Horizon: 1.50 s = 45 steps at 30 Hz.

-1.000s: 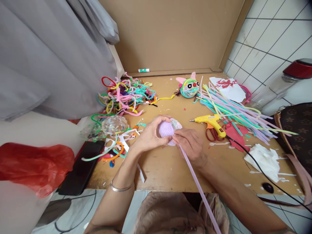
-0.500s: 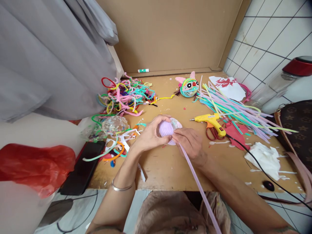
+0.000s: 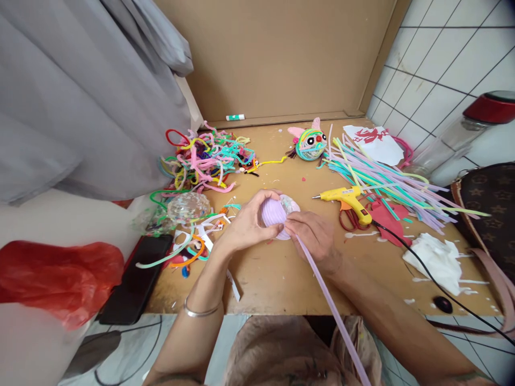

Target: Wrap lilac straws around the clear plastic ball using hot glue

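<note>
Between my hands, above the middle of the table, is a ball (image 3: 272,213) wrapped in rows of lilac pipe cleaner, with a clear part showing at its upper right. My left hand (image 3: 250,219) curves around the ball's left side, thumb below and fingers over the top. At the ball's lower right, my right hand (image 3: 313,234) pinches a lilac pipe cleaner (image 3: 328,297) against it. The strand's long loose end runs down toward the bottom edge. My right fingertips are partly hidden behind the hand.
A yellow glue gun (image 3: 348,201) lies over scissors (image 3: 351,219) to the right. Beyond are straight pipe cleaners (image 3: 386,171) and a decorated ball with ears (image 3: 310,143). Tangled pipe cleaners (image 3: 209,155), a clear ball (image 3: 189,207) and a black phone (image 3: 137,279) are on the left.
Almost nothing differs. Both hands keep their hold on the ball and strand; the whole view has shifted very slightly.
</note>
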Tool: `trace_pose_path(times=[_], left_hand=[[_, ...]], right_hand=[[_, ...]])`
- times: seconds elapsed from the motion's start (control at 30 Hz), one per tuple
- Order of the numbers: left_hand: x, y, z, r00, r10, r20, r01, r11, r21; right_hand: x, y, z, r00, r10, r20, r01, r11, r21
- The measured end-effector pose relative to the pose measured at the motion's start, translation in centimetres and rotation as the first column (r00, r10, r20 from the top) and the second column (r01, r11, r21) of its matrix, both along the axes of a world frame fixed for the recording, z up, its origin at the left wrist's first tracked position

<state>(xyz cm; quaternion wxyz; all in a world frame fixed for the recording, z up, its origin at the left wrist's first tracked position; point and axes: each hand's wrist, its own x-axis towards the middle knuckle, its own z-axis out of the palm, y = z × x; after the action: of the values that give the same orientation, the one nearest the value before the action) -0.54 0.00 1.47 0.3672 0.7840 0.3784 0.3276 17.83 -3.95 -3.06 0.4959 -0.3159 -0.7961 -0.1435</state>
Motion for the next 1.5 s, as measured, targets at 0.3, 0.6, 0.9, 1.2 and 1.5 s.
trace_pose_path(times=[0.3,0.6,0.9,1.2,1.5], left_hand=[[0.0,0.0,-0.2,1.000,-0.017,0.018,0.017,1.000,-0.015],[-0.1,0.0,-0.1,1.000,-0.019,0.010,0.019,1.000,-0.004],[-0.2,0.2,-0.4,0.999,-0.028,0.019,0.028,1.000,0.002],[-0.1,0.2,-0.4,0.999,-0.032,0.029,0.032,0.999,-0.001],[0.0,0.2,-0.4,1.000,-0.012,0.024,0.012,1.000,0.009]], right_hand=[[-0.2,-0.1,0.9,0.998,-0.020,0.067,0.015,0.997,0.072],[0.1,-0.2,1.1,0.998,-0.040,0.051,0.038,0.998,0.044],[0.5,-0.2,1.1,0.985,-0.158,0.063,0.152,0.985,0.079],[0.0,-0.3,1.5,0.986,-0.157,0.060,0.153,0.986,0.073],[-0.2,-0.4,1.2,0.987,-0.160,0.035,0.155,0.981,0.113]])
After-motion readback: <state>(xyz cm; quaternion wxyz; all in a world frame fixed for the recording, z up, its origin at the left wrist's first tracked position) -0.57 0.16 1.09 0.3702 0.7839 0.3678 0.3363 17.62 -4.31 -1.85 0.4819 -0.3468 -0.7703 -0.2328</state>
